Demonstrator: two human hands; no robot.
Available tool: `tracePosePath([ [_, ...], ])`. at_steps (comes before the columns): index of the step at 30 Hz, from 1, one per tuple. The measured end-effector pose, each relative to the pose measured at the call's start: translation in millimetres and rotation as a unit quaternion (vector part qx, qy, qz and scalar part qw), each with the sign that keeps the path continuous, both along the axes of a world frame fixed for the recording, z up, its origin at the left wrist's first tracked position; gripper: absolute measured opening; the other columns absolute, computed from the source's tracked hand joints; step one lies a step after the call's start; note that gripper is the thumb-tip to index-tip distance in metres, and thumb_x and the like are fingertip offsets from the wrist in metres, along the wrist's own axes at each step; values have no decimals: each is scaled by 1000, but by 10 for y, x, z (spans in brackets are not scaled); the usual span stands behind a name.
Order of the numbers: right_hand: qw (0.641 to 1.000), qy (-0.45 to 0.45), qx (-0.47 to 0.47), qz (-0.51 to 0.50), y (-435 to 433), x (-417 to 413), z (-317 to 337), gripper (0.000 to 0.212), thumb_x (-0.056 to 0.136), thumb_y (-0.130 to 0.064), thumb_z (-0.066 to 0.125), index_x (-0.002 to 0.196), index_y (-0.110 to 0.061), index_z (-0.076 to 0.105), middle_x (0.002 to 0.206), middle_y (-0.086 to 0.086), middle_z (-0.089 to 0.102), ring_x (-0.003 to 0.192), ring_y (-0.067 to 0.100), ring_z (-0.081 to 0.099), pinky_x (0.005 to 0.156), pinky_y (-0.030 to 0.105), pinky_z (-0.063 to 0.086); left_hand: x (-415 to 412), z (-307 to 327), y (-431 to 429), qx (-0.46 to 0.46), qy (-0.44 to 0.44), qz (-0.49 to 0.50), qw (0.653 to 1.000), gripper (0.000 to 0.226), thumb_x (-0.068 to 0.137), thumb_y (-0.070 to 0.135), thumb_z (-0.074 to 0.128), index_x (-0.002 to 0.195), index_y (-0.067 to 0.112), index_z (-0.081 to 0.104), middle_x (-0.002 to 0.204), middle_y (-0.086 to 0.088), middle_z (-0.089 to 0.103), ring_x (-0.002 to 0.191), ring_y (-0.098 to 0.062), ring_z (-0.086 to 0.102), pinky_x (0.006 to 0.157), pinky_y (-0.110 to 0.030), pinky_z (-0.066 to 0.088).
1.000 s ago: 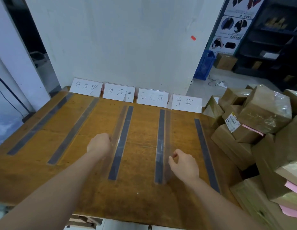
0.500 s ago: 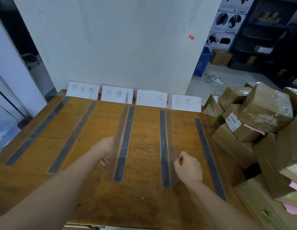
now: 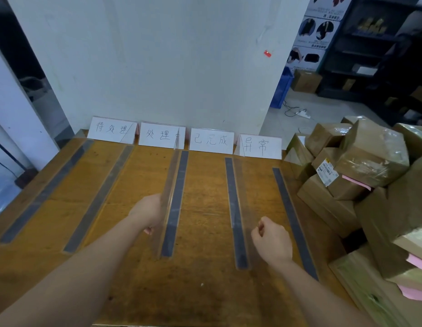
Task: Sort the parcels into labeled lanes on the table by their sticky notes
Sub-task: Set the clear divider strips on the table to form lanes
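Observation:
The wooden table carries lanes marked by dark strips and upright clear dividers. Four white handwritten lane cards stand along its far edge. My left hand is curled around the clear divider between the second and third lanes. My right hand is closed in a pinch at the top edge of another clear divider. Brown taped parcels are piled at the right, some with pink sticky notes. Neither hand holds a parcel.
A white wall rises right behind the cards. The parcel pile crowds the table's right edge, with a flat box at the near right. Dark shelving and a blue crate stand beyond on the floor.
My left hand has shifted slightly right and nearer, onto its divider. My right hand stays closed at its divider. The view has tilted a little.

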State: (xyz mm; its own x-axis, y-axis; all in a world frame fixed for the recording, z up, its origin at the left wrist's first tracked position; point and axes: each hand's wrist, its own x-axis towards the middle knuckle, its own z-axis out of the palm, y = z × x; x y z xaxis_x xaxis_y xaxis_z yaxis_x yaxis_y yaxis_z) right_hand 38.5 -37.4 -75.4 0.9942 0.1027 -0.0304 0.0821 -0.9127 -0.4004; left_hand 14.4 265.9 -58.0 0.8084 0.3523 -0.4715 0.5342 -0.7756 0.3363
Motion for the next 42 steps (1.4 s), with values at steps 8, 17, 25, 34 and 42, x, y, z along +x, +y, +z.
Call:
tracePosePath([
  [8,1000,-5,-8,-5,123,-46,16,20,95,-21,55,75,-18,54,65,-3,59,58,11,58,55,30,55,-42,2,-21,-7,-9,6,1000,58,95,-4,39,148,18,31,86,-12,65,66,-24,71,56,-36,61],
  [17,1000,2,-18,-6,269,-29,29,17,97,-21,52,80,-17,55,70,-3,60,64,13,61,60,32,58,-45,25,-33,-17,-8,2,1000,61,95,-6,40,149,20,31,91,-8,61,71,-25,71,58,-36,61],
  [25,999,-8,-36,-12,256,6,42,15,97,-24,53,83,-19,55,71,-4,61,64,12,62,62,34,59,-48,48,-24,-35,-16,5,999,60,95,-7,38,149,19,33,95,-10,59,67,-25,70,51,-31,59],
  [34,1000,9,-9,-3,248,0,73,16,95,-25,55,81,-19,59,69,-5,62,64,10,61,62,32,57,-13,42,-33,-43,-14,0,999,58,94,-8,37,146,17,35,81,-7,58,66,-26,70,49,-31,58],
  [42,1000,16,-21,4,217,-1,76,9,95,-27,57,89,-21,61,74,-6,63,68,9,62,65,30,58,-12,9,-14,-28,-15,-5,999,62,94,-9,39,149,19,31,95,-13,65,65,-24,72,54,-34,61],
])
